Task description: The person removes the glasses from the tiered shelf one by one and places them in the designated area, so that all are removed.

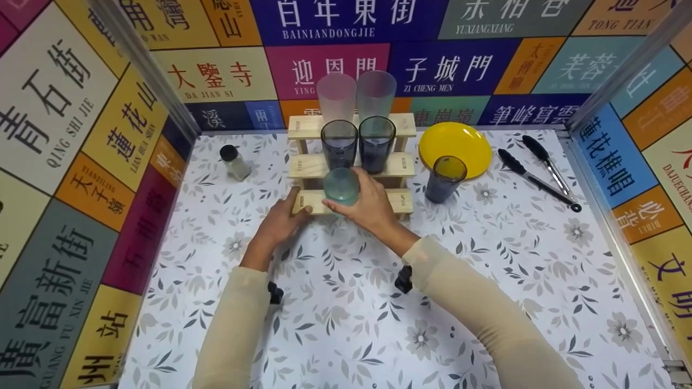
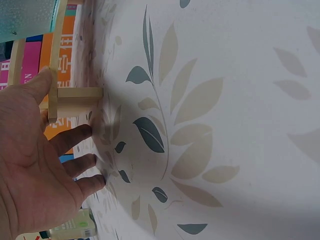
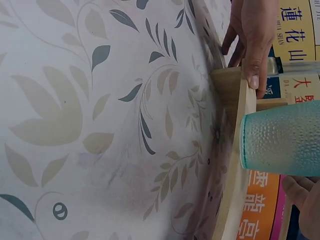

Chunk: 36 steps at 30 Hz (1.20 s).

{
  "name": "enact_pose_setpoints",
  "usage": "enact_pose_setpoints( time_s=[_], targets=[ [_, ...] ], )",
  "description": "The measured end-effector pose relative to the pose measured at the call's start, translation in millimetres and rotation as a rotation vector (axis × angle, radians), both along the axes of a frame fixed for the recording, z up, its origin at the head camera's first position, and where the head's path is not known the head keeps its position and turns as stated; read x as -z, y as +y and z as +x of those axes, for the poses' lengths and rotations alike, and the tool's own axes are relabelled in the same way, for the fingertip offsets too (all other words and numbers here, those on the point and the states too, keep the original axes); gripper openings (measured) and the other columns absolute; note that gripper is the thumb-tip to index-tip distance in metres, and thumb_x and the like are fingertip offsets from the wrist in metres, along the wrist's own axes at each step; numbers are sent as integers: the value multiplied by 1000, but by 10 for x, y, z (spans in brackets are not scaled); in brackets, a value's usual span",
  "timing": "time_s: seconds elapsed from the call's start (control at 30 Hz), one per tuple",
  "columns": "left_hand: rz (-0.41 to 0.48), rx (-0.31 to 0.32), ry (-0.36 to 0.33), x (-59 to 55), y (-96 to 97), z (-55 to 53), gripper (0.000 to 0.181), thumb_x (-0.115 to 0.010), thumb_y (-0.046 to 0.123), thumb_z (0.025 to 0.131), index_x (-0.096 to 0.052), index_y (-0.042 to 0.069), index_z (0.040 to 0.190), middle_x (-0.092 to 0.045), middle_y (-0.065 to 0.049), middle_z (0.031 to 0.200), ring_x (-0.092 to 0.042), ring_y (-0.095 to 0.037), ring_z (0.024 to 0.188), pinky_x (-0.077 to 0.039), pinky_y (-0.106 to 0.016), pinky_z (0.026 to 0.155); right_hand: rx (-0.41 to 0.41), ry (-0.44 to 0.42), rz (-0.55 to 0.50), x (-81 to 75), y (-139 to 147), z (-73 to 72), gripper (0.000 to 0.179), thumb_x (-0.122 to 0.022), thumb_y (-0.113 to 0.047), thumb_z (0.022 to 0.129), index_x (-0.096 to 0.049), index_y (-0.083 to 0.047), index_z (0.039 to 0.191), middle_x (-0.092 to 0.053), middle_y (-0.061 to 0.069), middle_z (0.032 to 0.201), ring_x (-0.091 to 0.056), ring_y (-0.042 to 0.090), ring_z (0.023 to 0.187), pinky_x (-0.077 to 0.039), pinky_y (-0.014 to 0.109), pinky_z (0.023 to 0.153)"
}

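Head view: the right hand [image 1: 367, 208] grips the teal cup [image 1: 341, 185] on the lowest step of the wooden rack [image 1: 403, 201]. The left hand [image 1: 282, 220] rests, fingers extended, against the rack's left end.

Left wrist view: the left hand's fingers [image 2: 75, 134] are spread, thumb on the rack [image 2: 75, 100].

Right wrist view: the teal cup [image 3: 280, 137] stands on the rack [image 3: 240, 150].

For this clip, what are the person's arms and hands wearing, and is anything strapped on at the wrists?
Both arms wear long, close-fitting cream sleeves ending just short of the wrists. The left hand and right hand are bare: no gloves or rings visible. A small black device sits under each forearm near the cuff; its strap is not visible.
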<state>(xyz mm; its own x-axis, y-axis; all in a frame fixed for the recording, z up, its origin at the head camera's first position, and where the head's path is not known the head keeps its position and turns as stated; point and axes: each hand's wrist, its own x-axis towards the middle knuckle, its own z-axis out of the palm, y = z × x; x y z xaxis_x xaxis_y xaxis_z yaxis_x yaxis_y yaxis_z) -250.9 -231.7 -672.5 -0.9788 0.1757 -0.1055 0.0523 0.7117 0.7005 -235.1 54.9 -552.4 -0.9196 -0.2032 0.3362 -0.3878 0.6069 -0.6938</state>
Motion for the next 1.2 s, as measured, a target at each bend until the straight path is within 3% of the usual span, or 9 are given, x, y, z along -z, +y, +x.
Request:
enact_pose_setpoints(
  time_s=[0.23, 0.47, 0.57, 0.7, 0.73, 0.8, 0.93, 0.97, 1.2],
  targets=[
    [1, 1, 5, 150, -29, -79, 100, -46, 89, 100, -23, 32, 178, -53, -26, 166, -48, -55, 155, -42, -72, 122, 22, 19, 9, 32, -23, -10, 102, -95, -63, 80, -57, -2, 153, -76, 25, 131, -78, 42, 116, -65, 52, 95],
    [10, 0, 10, 129, -7, -54, 98, -47, 85, 102, -23, 29, 179, -52, -28, 166, -49, -54, 153, -42, -72, 122, -1, 58, -13, 43, 18, -1, 93, -97, -57, 80, -61, -3, 147, -78, 24, 127, -79, 42, 112, -66, 52, 92],
    [10, -10, 18, -18, 39, 28, 94, -47, 82, 104, -26, 28, 177, -54, -30, 163, -51, -56, 151, -43, -73, 119, -7, 56, -35, 34, 57, 4, 91, -99, -54, 79, -63, -4, 146, -79, 23, 127, -79, 41, 113, -66, 52, 93],
    [7, -11, -23, -420, 144, 193, 82, -51, 67, 111, -28, 22, 176, -53, -34, 162, -49, -60, 151, -41, -74, 120, -30, 38, -67, 16, 116, -1, 90, -100, -52, 78, -64, -6, 146, -78, 22, 130, -78, 40, 115, -65, 53, 95],
    [14, -17, -8, -392, 135, 188, 82, -51, 69, 110, -29, 24, 175, -55, -34, 161, -50, -59, 150, -42, -73, 120, -39, 32, -73, 9, 134, -4, 89, -100, -51, 78, -64, -7, 146, -78, 22, 130, -78, 40, 116, -65, 53, 95],
    [11, -7, -29, -538, 174, 240, 78, -54, 59, 113, -28, 20, 176, -53, -36, 161, -49, -59, 150, -40, -73, 122, -59, 11, -84, -6, 175, -3, 89, -101, -51, 78, -64, -9, 147, -78, 21, 131, -77, 39, 116, -65, 53, 94],
    [8, -12, 1, -574, 198, 274, 75, -55, 57, 113, -31, 19, 174, -58, -36, 155, -55, -58, 145, -44, -72, 119, -94, -33, -99, -24, 261, -2, 90, -101, -50, 77, -64, -14, 150, -78, 18, 133, -77, 37, 116, -65, 52, 91],
    [0, -12, -9, -666, 229, 311, 73, -57, 51, 114, -31, 16, 174, -57, -37, 155, -54, -59, 145, -44, -72, 119, -102, -44, -103, -27, 284, -3, 90, -101, -49, 78, -64, -15, 151, -77, 17, 134, -77, 37, 116, -64, 52, 90],
    [1, -12, -48, -685, 233, 296, 74, -55, 50, 115, -27, 17, 176, -55, -36, 158, -52, -57, 149, -43, -70, 122, -139, -120, -135, -76, 454, -24, 87, -100, -49, 80, -64, -19, 153, -75, 6, 140, -75, 30, 117, -63, 49, 91]
  ],
)
